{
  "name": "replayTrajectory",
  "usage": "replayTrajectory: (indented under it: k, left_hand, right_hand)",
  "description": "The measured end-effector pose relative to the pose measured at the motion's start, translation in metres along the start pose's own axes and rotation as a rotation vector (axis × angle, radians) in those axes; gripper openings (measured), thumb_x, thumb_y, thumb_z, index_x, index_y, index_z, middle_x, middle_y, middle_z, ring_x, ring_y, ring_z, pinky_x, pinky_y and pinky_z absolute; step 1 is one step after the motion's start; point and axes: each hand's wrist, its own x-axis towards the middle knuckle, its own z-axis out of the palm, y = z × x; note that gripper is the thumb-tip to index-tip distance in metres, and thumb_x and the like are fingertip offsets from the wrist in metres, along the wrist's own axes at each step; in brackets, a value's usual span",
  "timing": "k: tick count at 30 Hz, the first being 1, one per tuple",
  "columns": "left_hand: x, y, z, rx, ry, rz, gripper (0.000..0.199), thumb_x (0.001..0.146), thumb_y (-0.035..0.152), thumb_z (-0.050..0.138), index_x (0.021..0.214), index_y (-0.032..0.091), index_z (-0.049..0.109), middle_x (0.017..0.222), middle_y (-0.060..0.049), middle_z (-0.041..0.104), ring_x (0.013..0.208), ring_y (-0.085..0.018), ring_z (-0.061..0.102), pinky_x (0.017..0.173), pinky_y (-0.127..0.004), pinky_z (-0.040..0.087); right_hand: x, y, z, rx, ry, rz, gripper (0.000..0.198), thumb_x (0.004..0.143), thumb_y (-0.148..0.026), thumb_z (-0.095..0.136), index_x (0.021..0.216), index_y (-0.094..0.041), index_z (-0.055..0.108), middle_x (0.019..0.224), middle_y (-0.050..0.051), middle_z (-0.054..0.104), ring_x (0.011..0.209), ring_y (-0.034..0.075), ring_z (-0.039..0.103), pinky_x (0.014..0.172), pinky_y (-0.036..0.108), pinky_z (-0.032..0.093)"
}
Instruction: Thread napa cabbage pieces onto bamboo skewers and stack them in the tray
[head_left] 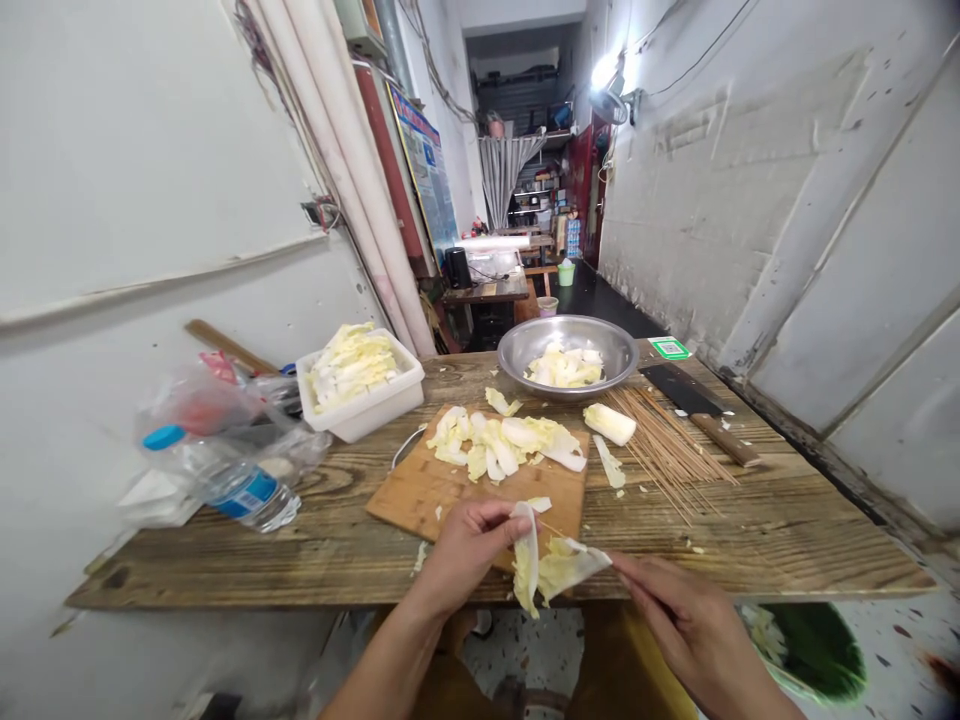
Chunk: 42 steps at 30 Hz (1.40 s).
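Note:
My left hand point(469, 550) pinches a piece of napa cabbage leaf point(527, 560) between thumb and fingers, over the front edge of the cutting board point(409, 495). My right hand point(675, 620) is closed at the right end of a thin bamboo skewer point(553, 530), most of which is hidden. A second leaf piece point(574, 570) hangs on that skewer, close to my right fingertips. Cut cabbage pieces point(502, 445) lie in a loose row on the board. To its right are a cabbage chunk point(610, 424) and a fan of loose bamboo skewers point(667, 450).
A white tub point(375, 405) heaped with cabbage stands back left, near a water bottle point(225, 485) and plastic bags point(199, 395). Behind the board sits a steel bowl point(630, 360) with cabbage. A cleaver point(697, 415) lies at right. A green bin point(825, 650) stands below the table.

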Motion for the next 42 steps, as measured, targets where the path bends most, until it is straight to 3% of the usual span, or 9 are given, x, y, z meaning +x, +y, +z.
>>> replayTrajectory:
  k: [20, 25, 28, 32, 35, 38, 42]
  left_hand:
    - [-0.002, 0.001, 0.003, 0.082, 0.031, 0.033, 0.02, 0.07, 0.033, 0.07, 0.078, 0.016, 0.074, 0.081, -0.004, 0.073, 0.078, -0.019, 0.064, 0.076, -0.026, 0.049]
    - [-0.002, 0.005, 0.005, 0.165, 0.027, 0.076, 0.018, 0.072, 0.031, 0.068, 0.081, 0.016, 0.074, 0.084, -0.006, 0.074, 0.08, -0.02, 0.066, 0.077, -0.029, 0.051]
    - [-0.003, 0.007, 0.006, 0.323, 0.031, 0.223, 0.015, 0.076, 0.027, 0.064, 0.082, 0.018, 0.074, 0.09, -0.007, 0.073, 0.084, -0.019, 0.066, 0.079, -0.029, 0.05]
    - [-0.012, 0.01, 0.004, 0.675, 0.049, 0.614, 0.02, 0.082, 0.014, 0.053, 0.09, 0.019, 0.071, 0.088, -0.006, 0.07, 0.08, -0.015, 0.064, 0.072, -0.026, 0.05]
    - [-0.019, 0.007, 0.001, 0.88, 0.078, 0.89, 0.024, 0.084, 0.008, 0.049, 0.099, 0.017, 0.065, 0.088, -0.007, 0.07, 0.08, -0.015, 0.063, 0.071, -0.026, 0.05]
    - [-0.019, -0.006, 0.0, 1.052, 0.151, 0.998, 0.025, 0.085, 0.008, 0.046, 0.104, 0.014, 0.06, 0.092, -0.009, 0.069, 0.083, -0.017, 0.063, 0.073, -0.029, 0.051]
    - [-0.015, -0.03, 0.001, 1.264, 0.275, 0.993, 0.025, 0.087, 0.013, 0.041, 0.105, 0.012, 0.059, 0.091, -0.011, 0.068, 0.078, -0.019, 0.063, 0.067, -0.031, 0.051]
  right_hand:
    - [-0.003, -0.001, -0.002, -0.014, -0.002, 0.011, 0.032, 0.09, -0.017, 0.044, 0.115, -0.025, 0.061, 0.091, 0.004, 0.071, 0.08, 0.014, 0.068, 0.069, 0.022, 0.055]
    - [-0.005, -0.002, -0.004, -0.022, -0.008, 0.009, 0.032, 0.09, -0.016, 0.043, 0.115, -0.025, 0.06, 0.098, 0.005, 0.07, 0.084, 0.015, 0.067, 0.071, 0.024, 0.054]
    - [-0.007, -0.003, -0.008, -0.048, -0.017, -0.02, 0.033, 0.09, -0.014, 0.041, 0.117, -0.024, 0.058, 0.094, 0.005, 0.07, 0.081, 0.014, 0.067, 0.069, 0.023, 0.054]
    - [-0.014, -0.006, -0.011, -0.179, -0.01, -0.129, 0.038, 0.089, -0.009, 0.039, 0.123, -0.021, 0.053, 0.074, 0.002, 0.065, 0.06, 0.011, 0.061, 0.051, 0.019, 0.047]
    - [-0.02, -0.007, -0.005, -0.306, 0.003, -0.195, 0.04, 0.09, -0.01, 0.039, 0.127, -0.019, 0.049, 0.073, 0.003, 0.064, 0.057, 0.012, 0.059, 0.05, 0.021, 0.045]
    - [-0.024, -0.007, 0.008, -0.468, 0.035, -0.265, 0.039, 0.088, -0.01, 0.04, 0.125, -0.015, 0.051, 0.076, 0.004, 0.065, 0.057, 0.013, 0.059, 0.053, 0.023, 0.045]
    - [-0.024, -0.006, 0.025, -0.631, 0.06, -0.248, 0.037, 0.086, -0.007, 0.038, 0.118, -0.012, 0.056, 0.069, 0.003, 0.062, 0.052, 0.013, 0.055, 0.05, 0.025, 0.041]
